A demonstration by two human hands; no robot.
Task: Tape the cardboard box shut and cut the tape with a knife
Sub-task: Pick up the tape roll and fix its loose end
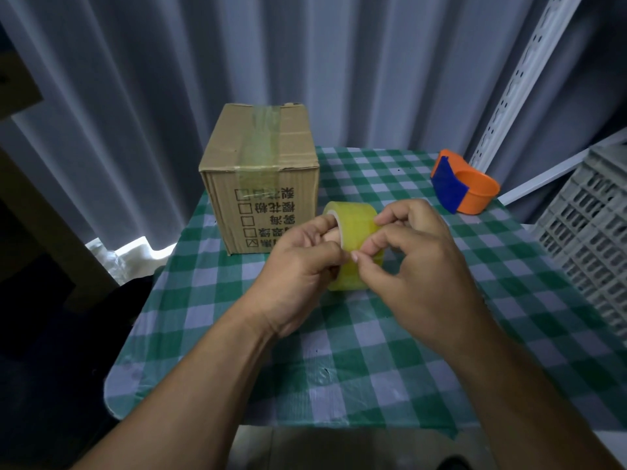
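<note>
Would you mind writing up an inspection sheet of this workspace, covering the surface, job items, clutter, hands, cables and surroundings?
Surface: table under a green-and-white checked cloth.
Job's things: cardboard box upright at the far left of the table, tape already over its top seam; yellowish tape roll held above the cloth; orange-and-blue tape dispenser at far right; no knife seen.
Clutter: nothing seen on the cloth.
Hands: left hand holds the roll, fingers through its core; right hand picks at the roll's outer surface.
Cables: nothing seen.
Surroundings: grey curtain behind; grey slotted crate and white perforated rail at right.
</note>
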